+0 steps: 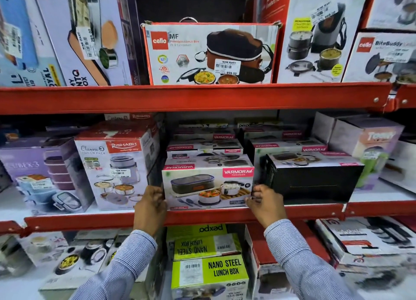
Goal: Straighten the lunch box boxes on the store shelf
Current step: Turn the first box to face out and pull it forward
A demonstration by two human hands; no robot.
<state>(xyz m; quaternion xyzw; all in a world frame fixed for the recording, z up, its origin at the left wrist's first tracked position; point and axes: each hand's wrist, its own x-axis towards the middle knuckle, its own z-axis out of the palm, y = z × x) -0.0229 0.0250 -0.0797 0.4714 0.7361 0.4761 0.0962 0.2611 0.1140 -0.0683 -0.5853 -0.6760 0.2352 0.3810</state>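
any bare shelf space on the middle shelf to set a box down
Bare white shelf shows right of the black box, below the Tommy box. The centre is crowded: both hands grip the front Varmora box, tight against its neighbours.

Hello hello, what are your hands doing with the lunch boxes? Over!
Left hand and right hand gripping front Varmora box by its sides, middle shelf. Black box close on right, Rishabh box on left. Over.

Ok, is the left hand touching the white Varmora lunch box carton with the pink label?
Touching. The head view shows the left hand with fingers wrapped on the left edge of the white Varmora carton.
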